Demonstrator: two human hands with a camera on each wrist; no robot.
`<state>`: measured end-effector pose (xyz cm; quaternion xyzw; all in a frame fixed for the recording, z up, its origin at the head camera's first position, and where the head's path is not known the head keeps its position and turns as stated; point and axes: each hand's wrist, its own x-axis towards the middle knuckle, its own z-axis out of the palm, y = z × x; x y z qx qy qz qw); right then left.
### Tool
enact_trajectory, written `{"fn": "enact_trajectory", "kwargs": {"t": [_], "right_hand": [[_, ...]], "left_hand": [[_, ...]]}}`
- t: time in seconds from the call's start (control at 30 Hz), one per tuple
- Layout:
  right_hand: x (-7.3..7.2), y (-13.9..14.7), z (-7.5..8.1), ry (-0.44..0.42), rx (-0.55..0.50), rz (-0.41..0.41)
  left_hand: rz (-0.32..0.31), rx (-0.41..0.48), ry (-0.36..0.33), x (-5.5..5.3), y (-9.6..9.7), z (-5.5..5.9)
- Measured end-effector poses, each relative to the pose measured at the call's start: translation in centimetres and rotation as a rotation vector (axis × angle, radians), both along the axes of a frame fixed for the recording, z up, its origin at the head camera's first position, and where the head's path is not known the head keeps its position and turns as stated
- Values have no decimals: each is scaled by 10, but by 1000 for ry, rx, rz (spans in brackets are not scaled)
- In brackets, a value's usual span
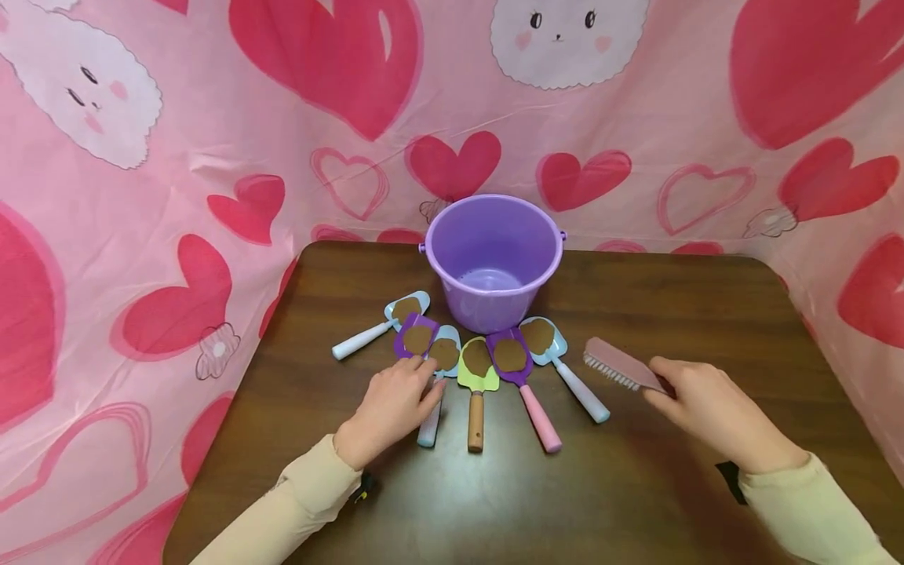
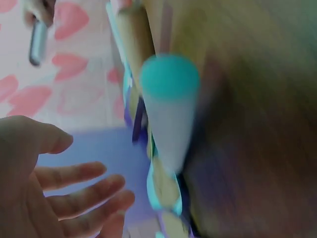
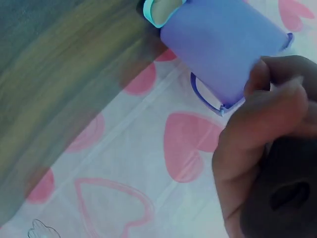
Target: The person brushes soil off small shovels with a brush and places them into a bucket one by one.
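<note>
In the head view my right hand (image 1: 713,408) grips a pink brush (image 1: 621,365) with white bristles, held off to the right of several small shovels. The right wrist view shows that hand's curled fingers (image 3: 267,114), but the brush is hidden there. My left hand (image 1: 391,404) hovers over the left shovels with its fingers loosely spread, as the left wrist view confirms; nothing is in it. Closest to it are a purple shovel (image 1: 407,336), its handle hidden, and a light blue one (image 1: 452,340). A green shovel (image 1: 469,365) with a brown handle (image 1: 475,424) lies beside them. Brown patches cover the blades.
A purple bucket (image 1: 487,302) stands behind the fanned-out shovels. Further shovels lie at the far left (image 1: 360,340) and right, one with a pink handle (image 1: 541,420) and one blue-white (image 1: 581,392). The dark wooden table (image 1: 692,314) meets a pink heart-patterned cloth (image 1: 628,94).
</note>
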<state>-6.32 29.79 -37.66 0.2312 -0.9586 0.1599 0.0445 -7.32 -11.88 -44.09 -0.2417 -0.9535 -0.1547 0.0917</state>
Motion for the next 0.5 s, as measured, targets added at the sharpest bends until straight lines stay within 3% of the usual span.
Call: {"fn": "enact_trajectory", "kwargs": {"t": [0.3, 0.5], "right_hand": [[5, 1, -6, 12, -48, -134], [5, 1, -5, -80, -63, -170]], "left_hand": [[-249, -20, -128, -3, 49, 7], [-353, -208, -69, -19, 93, 17]]}}
